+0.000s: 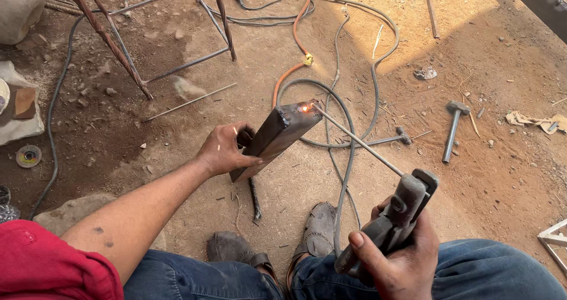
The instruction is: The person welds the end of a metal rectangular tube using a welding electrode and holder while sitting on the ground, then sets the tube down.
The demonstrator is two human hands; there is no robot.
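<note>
My left hand (pixel 223 149) grips a dark rectangular steel tube (pixel 276 136), tilted up off the dirt ground. My right hand (pixel 397 258) is closed on a grey welding electrode holder (pixel 394 217). A thin welding rod (pixel 357 139) runs from the holder to the tube's upper end, where a small orange glow (pixel 305 107) shows at the tip. My feet in grey sandals (pixel 319 229) rest below the tube.
A hammer (pixel 453 129) lies to the right on the dirt. Grey and orange cables (pixel 338 75) loop across the ground behind the tube. A rusty rebar frame (pixel 147 34) stands at upper left, a thin rod (pixel 189 102) lies near it, and a grinding disc (pixel 28 156) sits at far left.
</note>
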